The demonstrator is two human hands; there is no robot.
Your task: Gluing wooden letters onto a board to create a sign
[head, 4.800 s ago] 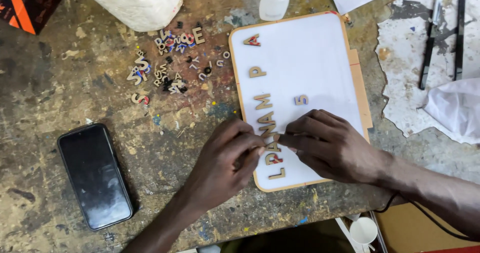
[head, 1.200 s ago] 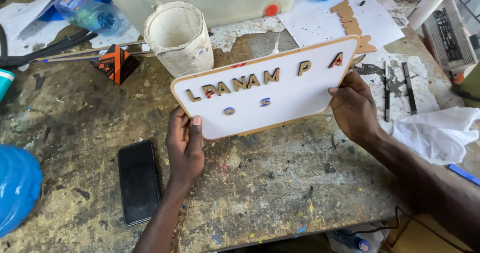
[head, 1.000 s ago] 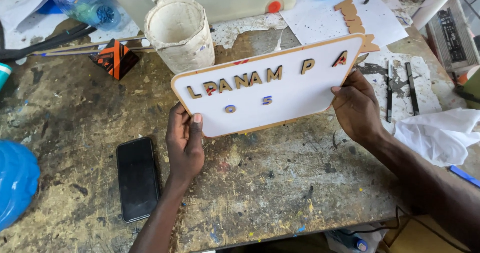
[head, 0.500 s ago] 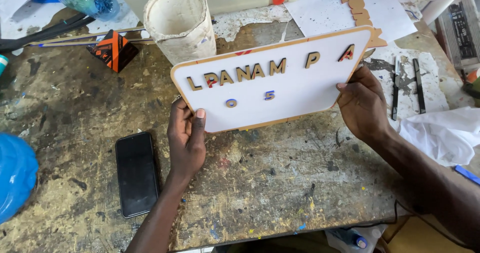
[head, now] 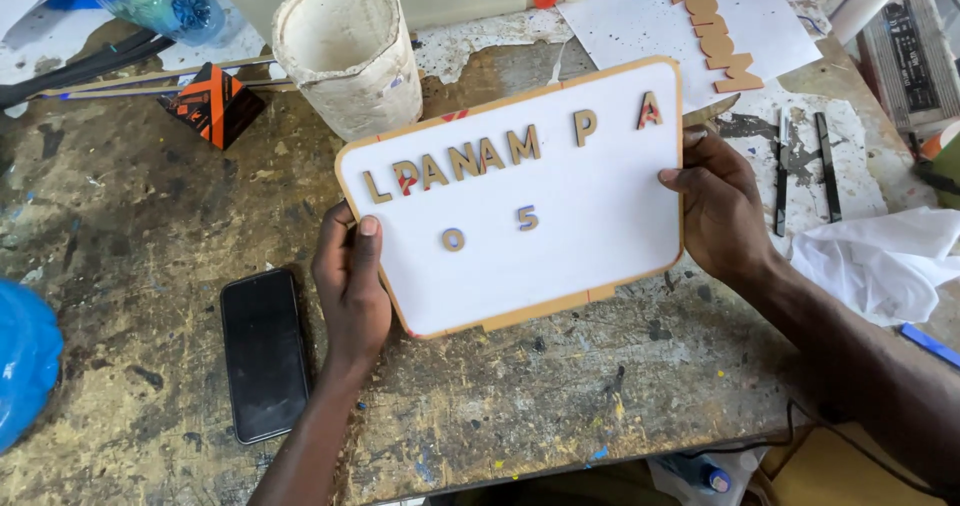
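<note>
Surface (head: 150, 196): worn, paint-flecked workbench top carrying everything listed; places below are given relative to the white board.

White board (head: 590, 226): rounded rectangular panel with a tan edge, lifted off the surface and tilted up toward the camera, its right end higher, seemingly so its face can be looked over. Small wooden cut-out letters and numerals (head: 465, 158) sit in two rows on its face and do not slide, which suggests they are stuck down.

White cylindrical container (head: 345, 51): upright, open-topped, just behind the board's upper left corner.

White cloth (head: 880, 261): crumpled, to the right of the board.

Black phone (head: 262, 351): flat, screen dark, left of and below the board.

Left hand (head: 352, 286): grip closed on the board's lower left edge, thumb pressed flat on the white face, fingers hidden behind.

Right hand (head: 722, 206): grip closed on the board's right edge, fingers wrapped to the back and thumb at the rim, steadying the raised end.

Orange-and-black box (head: 210, 104): well left of the board, beyond the container.

Stack of wooden letter cut-outs (head: 718, 36): on white paper behind the board's upper right corner.
</note>
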